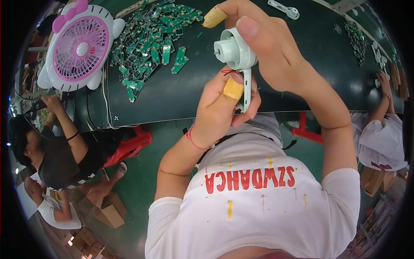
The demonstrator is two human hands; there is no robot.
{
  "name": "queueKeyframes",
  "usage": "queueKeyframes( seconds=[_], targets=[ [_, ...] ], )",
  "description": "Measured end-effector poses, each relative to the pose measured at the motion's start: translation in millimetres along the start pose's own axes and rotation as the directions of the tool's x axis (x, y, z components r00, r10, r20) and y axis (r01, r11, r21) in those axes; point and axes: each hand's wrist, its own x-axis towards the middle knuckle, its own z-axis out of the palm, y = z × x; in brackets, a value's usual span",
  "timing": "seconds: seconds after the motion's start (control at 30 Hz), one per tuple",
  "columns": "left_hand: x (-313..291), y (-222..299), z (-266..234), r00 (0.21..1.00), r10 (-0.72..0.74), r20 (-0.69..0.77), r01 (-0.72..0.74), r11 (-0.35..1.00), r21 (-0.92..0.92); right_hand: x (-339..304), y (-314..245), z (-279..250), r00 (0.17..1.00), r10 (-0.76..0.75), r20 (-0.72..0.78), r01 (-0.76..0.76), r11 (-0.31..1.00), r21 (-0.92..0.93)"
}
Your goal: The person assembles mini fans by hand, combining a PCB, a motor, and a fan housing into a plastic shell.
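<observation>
Over the dark green work table (pixel 146 108), both hands hold a pale handheld-fan body (pixel 235 54) with a round head and a slim handle. My left hand (pixel 217 101) is closed round the handle below the head, and its thumb wears a yellow finger cover. From the other side my right hand (pixel 276 52) grips the round head with its thumb pressed on the rim. A yellow cover also sits on one right fingertip. Thin red and black wires (pixel 227 71) come out where head and handle join. The back of the head is hidden by my right hand.
A heap of small green circuit boards (pixel 151 36) spreads left of my hands. A white and pink desk fan (pixel 82 49) stands at the far left. Another pale handle piece (pixel 284 8) lies at the back. Co-workers sit left (pixel 64 151) and right (pixel 381 138).
</observation>
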Motion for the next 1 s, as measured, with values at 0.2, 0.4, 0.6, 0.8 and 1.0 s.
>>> queueKeyframes(
  seconds=[0.2,0.4,0.6,0.8,1.0],
  targets=[
    [3,-3,-4,0.997,0.061,-0.056,-0.054,0.992,0.116,-3,22,8,0.997,0.070,0.019,-0.072,0.994,0.080],
    [7,-6,-9,0.998,0.019,0.059,-0.012,0.993,-0.115,4,36,17,0.993,-0.034,-0.113,0.046,0.994,0.102],
    [7,-13,-7,0.964,-0.011,0.265,0.135,0.879,-0.457,12,5,6,0.987,-0.097,-0.130,0.115,0.984,0.138],
    [5,-16,6,0.966,-0.095,0.239,0.173,0.927,-0.331,5,-2,9,0.961,0.268,0.076,-0.273,0.858,0.434],
    [4,-17,8,0.981,-0.104,0.164,0.132,0.977,-0.170,5,-3,5,0.982,0.189,0.021,-0.180,0.886,0.427]
  ],
)
